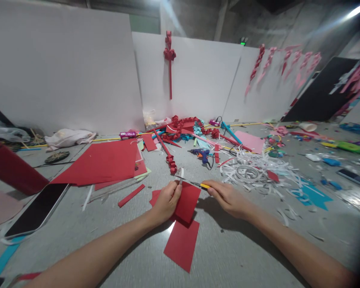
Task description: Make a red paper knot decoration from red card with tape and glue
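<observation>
Red paper (188,206), folded or stacked, is between the person's two hands, above the grey floor (228,256). The left hand (169,200) has its grip clamped on the paper's left edge; its fingers hide that part, so the layer count cannot be told. The right hand (226,198) has its grip closed around a cutting tool (205,186) with a yellow-and-black handle; the palm covers its rear end, and its exact type is unclear. Its thin tip reaches toward a white strip (182,173) by the left thumb; contact cannot be confirmed. Below lies a loose red piece (184,248), its top overlapped by the held paper. Beyond sits a blue glue gun (202,154). White paper shreds (255,170) lie tangled rightward. A phone (355,178) at far right is blurred.
</observation>
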Demonstrator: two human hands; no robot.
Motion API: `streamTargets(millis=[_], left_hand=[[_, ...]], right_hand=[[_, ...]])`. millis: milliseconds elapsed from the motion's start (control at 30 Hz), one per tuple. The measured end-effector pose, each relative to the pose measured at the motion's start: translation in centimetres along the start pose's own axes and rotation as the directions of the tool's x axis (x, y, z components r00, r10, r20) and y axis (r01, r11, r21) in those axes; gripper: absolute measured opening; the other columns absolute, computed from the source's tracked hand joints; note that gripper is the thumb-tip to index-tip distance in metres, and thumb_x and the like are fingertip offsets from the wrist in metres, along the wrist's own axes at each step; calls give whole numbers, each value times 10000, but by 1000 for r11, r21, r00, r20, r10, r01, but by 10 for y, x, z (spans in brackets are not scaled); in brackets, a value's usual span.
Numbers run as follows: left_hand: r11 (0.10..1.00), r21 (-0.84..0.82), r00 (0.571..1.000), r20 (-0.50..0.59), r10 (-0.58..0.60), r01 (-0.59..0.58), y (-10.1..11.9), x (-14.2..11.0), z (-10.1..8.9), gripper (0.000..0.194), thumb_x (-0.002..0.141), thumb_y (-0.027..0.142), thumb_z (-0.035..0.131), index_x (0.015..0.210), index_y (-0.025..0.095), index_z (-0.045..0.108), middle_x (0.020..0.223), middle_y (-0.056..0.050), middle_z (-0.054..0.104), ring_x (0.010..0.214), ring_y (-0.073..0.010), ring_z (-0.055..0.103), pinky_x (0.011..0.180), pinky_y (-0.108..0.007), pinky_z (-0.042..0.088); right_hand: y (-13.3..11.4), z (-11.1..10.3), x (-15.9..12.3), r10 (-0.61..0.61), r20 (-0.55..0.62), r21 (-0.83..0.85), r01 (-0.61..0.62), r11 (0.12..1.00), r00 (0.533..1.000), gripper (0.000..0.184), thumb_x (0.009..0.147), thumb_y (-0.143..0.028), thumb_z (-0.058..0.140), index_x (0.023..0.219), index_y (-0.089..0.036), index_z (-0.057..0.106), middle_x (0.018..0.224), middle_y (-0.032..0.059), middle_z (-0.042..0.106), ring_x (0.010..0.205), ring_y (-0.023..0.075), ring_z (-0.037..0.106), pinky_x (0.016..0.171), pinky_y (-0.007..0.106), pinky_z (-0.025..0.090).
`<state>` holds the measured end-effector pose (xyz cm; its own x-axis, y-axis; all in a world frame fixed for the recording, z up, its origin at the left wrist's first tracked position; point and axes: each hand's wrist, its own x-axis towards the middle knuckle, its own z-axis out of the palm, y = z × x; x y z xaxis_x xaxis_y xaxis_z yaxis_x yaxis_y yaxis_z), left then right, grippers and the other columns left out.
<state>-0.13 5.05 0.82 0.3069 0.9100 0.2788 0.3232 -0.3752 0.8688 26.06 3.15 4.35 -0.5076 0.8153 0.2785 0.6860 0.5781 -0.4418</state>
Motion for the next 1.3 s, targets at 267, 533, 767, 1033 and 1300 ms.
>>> streamTargets(millis=[267,533,767,1033,1300], left_hand=[[999,-36,1000,21,-4,5,1,0,0,317,1047,399,354,828,208,480,796,-12,581,723,-161,527,690,-294,391],[999,-41,1000,24,4,-3,2,0,-1,347,1043,427,371,824,197,511,796,-10,599,712,-155,529,671,-278,386],[999,-36,999,35,28,-27,-2,0,-1,361,1051,431,375,843,188,542,781,-9,594,689,-156,515,645,-280,366],[996,-83,1000,-5,-28,27,-6,-1,-1,379,1048,481,354,829,203,488,689,41,476,606,-133,410,593,-271,319],[999,-39,1000,-2,13,-13,-7,0,-1,367,1032,447,382,769,205,464,669,37,489,595,-131,427,596,-277,318]], right_hand=[[2,1,-1,-51,12,-36,51,998,999,419,1097,-357,323,1387,-216,592,1331,127,685,1182,246,669,1016,416,526],[6,-1,0,-78,42,-90,81,993,996,414,1096,-326,336,1421,-226,573,1366,127,669,1193,248,675,1009,419,548],[2,2,1,-88,58,-154,96,983,994,428,1100,-292,300,1415,-171,564,1363,159,667,1200,258,677,1012,433,554],[1,-1,3,-60,55,-147,68,987,997,417,1094,-289,318,1413,-193,569,1364,142,671,1193,257,681,1013,435,552],[0,5,2,-56,48,-170,63,983,997,418,1084,-264,340,1445,-191,540,1345,152,679,1167,260,693,970,406,559]])
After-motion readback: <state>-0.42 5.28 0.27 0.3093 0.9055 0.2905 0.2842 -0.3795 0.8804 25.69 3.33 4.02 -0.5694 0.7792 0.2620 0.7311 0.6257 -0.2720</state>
